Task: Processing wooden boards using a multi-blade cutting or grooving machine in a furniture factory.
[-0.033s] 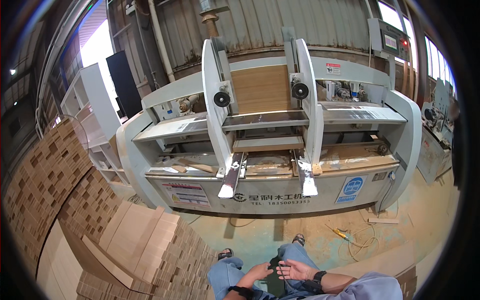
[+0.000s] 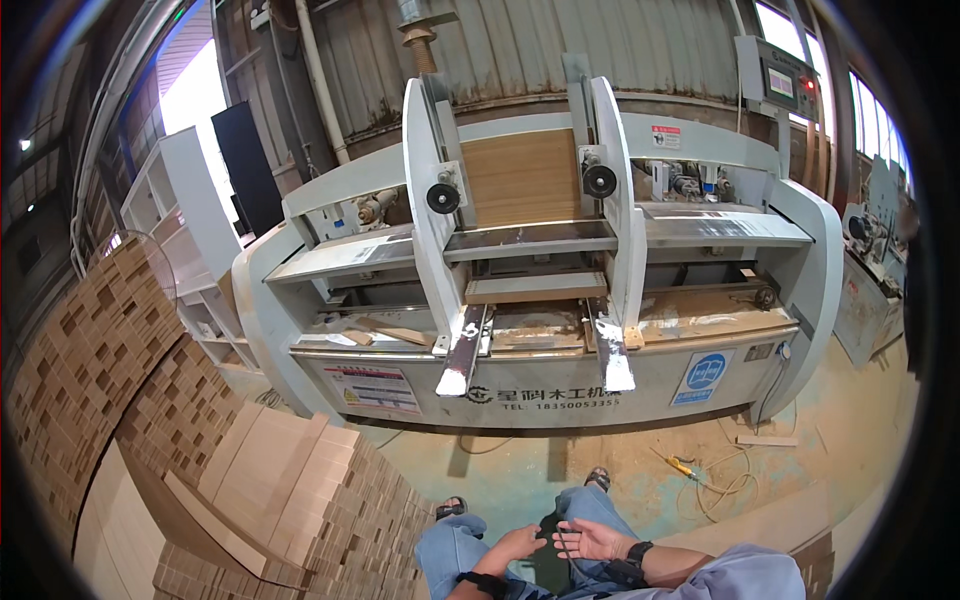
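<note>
My left hand [image 2: 518, 543] rests over my lap, fingers pointing toward the right hand. It appears to hold nothing. Beside it, my right hand [image 2: 592, 541] is palm up, its fingers stretched out and the palm bare. A thin dark line crosses near its fingertips, too small to make out. Both wrists wear black bands. Ahead, out of reach of either hand, stands a long pale-grey woodworking machine [image 2: 450, 400]. A wood panel [image 2: 523, 180] stands upright between its two white side plates, and a flat wooden piece [image 2: 535, 290] lies across the rails below.
Large stacks of cut wooden boards [image 2: 265, 470] fill the left side. A control box [image 2: 780, 82] with a lit screen hangs at the back right. On the dusty floor at right lie a coiled yellow air hose [image 2: 735, 488] and a wood strip [image 2: 767, 441].
</note>
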Available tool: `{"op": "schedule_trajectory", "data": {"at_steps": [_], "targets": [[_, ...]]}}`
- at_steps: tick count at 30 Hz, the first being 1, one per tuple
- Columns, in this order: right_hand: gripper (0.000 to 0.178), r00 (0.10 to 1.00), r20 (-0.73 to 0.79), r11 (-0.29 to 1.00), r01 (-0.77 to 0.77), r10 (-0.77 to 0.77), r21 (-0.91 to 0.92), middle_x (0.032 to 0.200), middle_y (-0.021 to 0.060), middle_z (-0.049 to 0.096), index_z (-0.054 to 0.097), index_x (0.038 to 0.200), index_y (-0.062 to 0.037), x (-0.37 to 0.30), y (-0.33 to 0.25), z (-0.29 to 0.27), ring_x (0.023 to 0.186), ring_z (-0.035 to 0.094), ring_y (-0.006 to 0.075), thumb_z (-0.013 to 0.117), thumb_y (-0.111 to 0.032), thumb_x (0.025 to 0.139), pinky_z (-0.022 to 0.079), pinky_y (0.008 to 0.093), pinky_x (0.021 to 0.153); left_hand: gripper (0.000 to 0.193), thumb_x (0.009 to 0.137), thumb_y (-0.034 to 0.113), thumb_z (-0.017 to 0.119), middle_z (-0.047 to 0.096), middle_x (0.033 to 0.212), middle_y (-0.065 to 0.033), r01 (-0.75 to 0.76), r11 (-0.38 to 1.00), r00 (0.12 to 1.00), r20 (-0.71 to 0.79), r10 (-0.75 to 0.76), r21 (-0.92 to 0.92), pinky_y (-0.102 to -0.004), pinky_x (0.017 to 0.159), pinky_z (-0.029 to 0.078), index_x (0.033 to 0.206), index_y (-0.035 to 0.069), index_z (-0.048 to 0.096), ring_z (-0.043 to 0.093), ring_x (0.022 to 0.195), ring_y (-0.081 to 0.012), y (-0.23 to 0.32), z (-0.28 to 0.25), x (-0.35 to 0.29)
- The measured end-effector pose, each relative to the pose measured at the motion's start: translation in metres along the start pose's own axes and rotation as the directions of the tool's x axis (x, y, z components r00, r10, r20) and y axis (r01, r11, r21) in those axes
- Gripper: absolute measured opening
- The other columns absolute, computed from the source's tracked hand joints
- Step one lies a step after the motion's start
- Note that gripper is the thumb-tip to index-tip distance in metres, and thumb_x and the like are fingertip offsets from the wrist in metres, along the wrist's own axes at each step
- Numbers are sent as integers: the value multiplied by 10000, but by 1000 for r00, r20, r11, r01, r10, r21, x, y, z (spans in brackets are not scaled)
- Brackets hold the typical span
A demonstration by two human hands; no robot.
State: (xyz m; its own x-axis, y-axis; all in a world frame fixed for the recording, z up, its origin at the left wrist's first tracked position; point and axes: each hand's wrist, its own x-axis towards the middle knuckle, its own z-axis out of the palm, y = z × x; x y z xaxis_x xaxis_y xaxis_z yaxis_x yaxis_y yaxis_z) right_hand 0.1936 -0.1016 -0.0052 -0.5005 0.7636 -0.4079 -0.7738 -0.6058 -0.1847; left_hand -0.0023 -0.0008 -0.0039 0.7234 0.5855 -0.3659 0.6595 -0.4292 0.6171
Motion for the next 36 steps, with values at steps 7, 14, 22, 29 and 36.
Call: {"op": "schedule_trajectory", "data": {"at_steps": [7, 14, 22, 29, 36], "targets": [[293, 1000, -11, 1000, -4, 4, -2, 1075, 125, 526, 461, 1071, -89, -2, -1, -1, 1015, 497, 277, 358, -298, 893, 383, 443, 882, 502, 746, 392, 532, 586, 880, -213, -27, 998, 1000, -6, 27, -56, -404, 741, 436, 1089, 32, 465, 555, 858, -355, 0, 2, 1], [317, 1000, 4, 1000, 5, -5, 4, 1114, 151, 492, 443, 1102, -71, -3, -1, 1, 1036, 476, 277, 354, -294, 895, 342, 452, 932, 502, 746, 390, 535, 585, 891, -209, -21, 998, 1000, -17, 20, -51, -405, 749, 434, 1086, 26, 471, 555, 864, -352, -4, 6, 3], [325, 1000, -12, 1000, 7, -7, -5, 1119, 152, 485, 427, 1118, -73, -2, -1, 0, 1034, 476, 277, 366, -296, 891, 342, 456, 930, 492, 777, 392, 531, 607, 880, -159, -8, 999, 1000, -12, 7, -51, -353, 734, 442, 1125, 52, 454, 575, 848, -302, -6, 8, 4], [318, 1000, -16, 1000, 6, -6, -3, 1107, 152, 493, 432, 1114, -72, -2, -1, 1, 1030, 480, 275, 370, -289, 890, 348, 453, 927, 490, 776, 383, 533, 607, 881, -160, -8, 998, 1000, -9, 8, -55, -350, 733, 443, 1123, 46, 454, 576, 847, -301, -9, 10, 5], [325, 1000, -6, 1000, 18, -18, 5, 1108, 155, 493, 431, 1117, -66, -2, 0, -1, 1044, 474, 271, 373, -290, 889, 347, 445, 929, 499, 739, 387, 544, 602, 878, -177, -25, 996, 1000, -17, 24, -80, -389, 735, 440, 1085, 35, 473, 569, 851, -327, -2, 4, 2]]}}
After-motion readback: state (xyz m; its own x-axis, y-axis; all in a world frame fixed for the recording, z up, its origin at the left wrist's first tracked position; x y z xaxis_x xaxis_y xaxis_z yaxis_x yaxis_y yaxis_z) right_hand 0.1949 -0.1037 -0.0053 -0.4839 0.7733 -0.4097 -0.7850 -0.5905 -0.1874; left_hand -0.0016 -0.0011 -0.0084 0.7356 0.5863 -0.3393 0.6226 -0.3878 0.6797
